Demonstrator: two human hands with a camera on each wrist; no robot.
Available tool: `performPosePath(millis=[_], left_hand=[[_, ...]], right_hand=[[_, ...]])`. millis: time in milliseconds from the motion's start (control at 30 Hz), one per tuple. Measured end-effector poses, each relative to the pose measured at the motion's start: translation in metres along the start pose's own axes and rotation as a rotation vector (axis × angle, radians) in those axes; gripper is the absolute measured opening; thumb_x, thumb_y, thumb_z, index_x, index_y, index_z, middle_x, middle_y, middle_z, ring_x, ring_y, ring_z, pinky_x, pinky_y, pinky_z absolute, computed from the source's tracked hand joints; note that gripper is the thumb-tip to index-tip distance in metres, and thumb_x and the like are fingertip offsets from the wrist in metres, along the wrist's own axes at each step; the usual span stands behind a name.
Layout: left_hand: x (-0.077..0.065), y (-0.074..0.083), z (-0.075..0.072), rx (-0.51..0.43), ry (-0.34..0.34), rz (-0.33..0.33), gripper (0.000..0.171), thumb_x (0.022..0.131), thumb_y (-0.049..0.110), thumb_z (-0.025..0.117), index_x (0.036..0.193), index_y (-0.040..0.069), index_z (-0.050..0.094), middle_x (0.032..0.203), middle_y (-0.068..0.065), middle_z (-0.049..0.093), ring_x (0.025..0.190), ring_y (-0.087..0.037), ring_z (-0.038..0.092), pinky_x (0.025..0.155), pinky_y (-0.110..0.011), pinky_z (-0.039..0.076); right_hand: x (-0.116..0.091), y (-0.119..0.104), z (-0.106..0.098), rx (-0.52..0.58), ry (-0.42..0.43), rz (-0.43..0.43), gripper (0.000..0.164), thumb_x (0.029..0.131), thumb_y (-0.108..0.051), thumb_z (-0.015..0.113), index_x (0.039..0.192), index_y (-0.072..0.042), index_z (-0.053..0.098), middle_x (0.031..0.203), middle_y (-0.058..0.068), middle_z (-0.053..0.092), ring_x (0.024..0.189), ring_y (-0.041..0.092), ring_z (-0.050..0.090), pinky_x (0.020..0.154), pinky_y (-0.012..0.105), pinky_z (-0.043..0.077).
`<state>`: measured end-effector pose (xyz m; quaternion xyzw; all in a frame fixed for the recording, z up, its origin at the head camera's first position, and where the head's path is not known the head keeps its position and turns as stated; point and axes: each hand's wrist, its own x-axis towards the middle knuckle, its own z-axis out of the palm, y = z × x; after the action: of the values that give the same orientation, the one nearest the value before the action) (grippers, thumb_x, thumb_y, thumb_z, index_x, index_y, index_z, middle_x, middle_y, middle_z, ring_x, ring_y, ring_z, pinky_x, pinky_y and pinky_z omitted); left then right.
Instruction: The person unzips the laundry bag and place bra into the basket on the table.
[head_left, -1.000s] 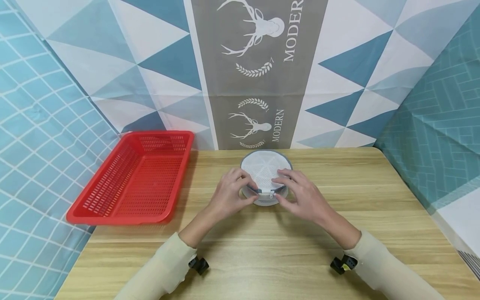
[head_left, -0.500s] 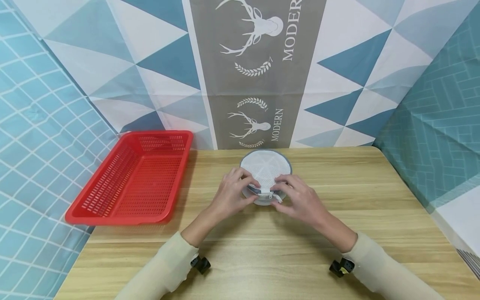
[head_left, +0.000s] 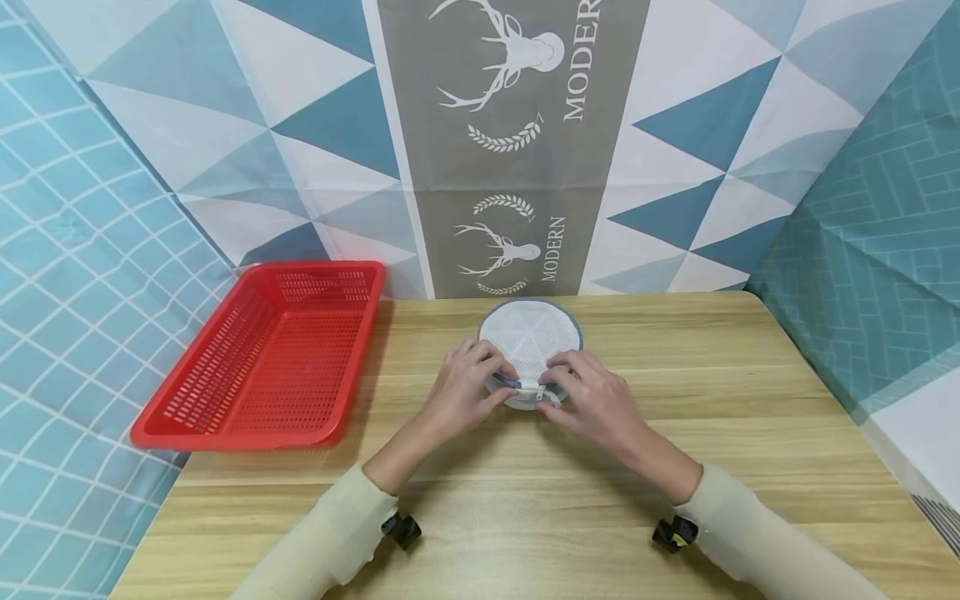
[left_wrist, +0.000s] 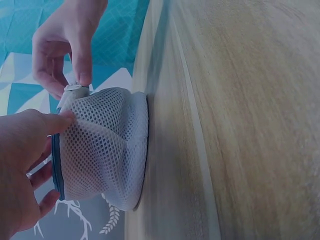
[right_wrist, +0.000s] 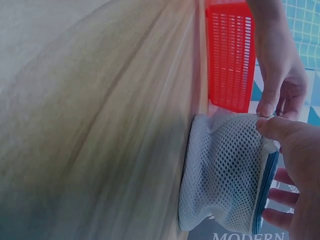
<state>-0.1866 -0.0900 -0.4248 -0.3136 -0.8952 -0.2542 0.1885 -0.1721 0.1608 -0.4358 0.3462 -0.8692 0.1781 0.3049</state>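
Observation:
A round white mesh laundry bag (head_left: 529, 333) with blue-grey trim stands upright near the back of the table. My left hand (head_left: 467, 387) pinches its front rim on the left, thumb outside and fingers over the top edge. On the other side my right hand (head_left: 600, 404) pinches the rim beside a small white zipper pull (head_left: 540, 392). In the left wrist view the mesh side wall (left_wrist: 100, 150) looks slightly creased. The right wrist view shows the blue zipper edge (right_wrist: 265, 190) running under the right fingers. What lies inside the bag cannot be made out.
A red perforated plastic basket (head_left: 292, 375) stands on the left of the wooden table (head_left: 510, 517). Patterned wall coverings (head_left: 510, 167) rise behind the table's back edge and along both sides.
My right hand has shifted slightly left along the rim, its fingers closing in by the zipper pull. The left hand keeps its grip nearly in place, and the bag has hardly moved.

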Motion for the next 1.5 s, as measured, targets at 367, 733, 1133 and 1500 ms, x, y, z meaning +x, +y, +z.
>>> performPosePath(millis=[367, 733, 1133, 1500], left_hand=[[-0.0006, -0.0013, -0.0001, -0.024, -0.016, -0.011, 0.021, 0.088, 0.023, 0.098, 0.1, 0.018, 0.081, 0.112, -0.002, 0.075, 0.107, -0.025, 0.064, 0.089, -0.042, 0.05], [-0.0009, -0.0022, -0.0003, -0.037, -0.01, -0.022, 0.021, 0.089, 0.022, 0.097, 0.101, 0.018, 0.08, 0.112, -0.002, 0.075, 0.107, -0.024, 0.064, 0.089, -0.043, 0.051], [-0.0002, -0.0022, -0.0007, -0.038, 0.002, -0.032, 0.022, 0.089, 0.023, 0.097, 0.102, 0.018, 0.08, 0.111, -0.001, 0.074, 0.107, -0.025, 0.065, 0.09, -0.046, 0.053], [0.0013, -0.0017, -0.0013, -0.05, 0.024, -0.014, 0.022, 0.089, 0.022, 0.098, 0.102, 0.018, 0.081, 0.109, -0.001, 0.074, 0.107, -0.025, 0.065, 0.089, -0.043, 0.052]], right_hand=[[0.0013, -0.0028, 0.0043, 0.003, 0.036, 0.017, 0.032, 0.078, -0.021, 0.102, 0.098, -0.013, 0.078, 0.113, 0.009, 0.077, 0.099, 0.025, 0.073, 0.069, 0.036, 0.066], [0.0018, -0.0025, 0.0007, 0.041, 0.051, -0.012, 0.019, 0.081, -0.01, 0.091, 0.098, -0.008, 0.081, 0.113, 0.011, 0.078, 0.103, 0.028, 0.076, 0.076, 0.038, 0.069], [0.0032, -0.0032, -0.0018, 0.06, 0.114, -0.018, 0.012, 0.081, -0.002, 0.088, 0.083, -0.006, 0.077, 0.103, 0.011, 0.079, 0.091, 0.025, 0.079, 0.069, 0.036, 0.068], [0.0056, -0.0011, -0.0048, 0.142, 0.09, 0.121, 0.008, 0.082, -0.002, 0.08, 0.084, -0.008, 0.075, 0.107, 0.012, 0.08, 0.1, 0.03, 0.081, 0.077, 0.042, 0.069]])
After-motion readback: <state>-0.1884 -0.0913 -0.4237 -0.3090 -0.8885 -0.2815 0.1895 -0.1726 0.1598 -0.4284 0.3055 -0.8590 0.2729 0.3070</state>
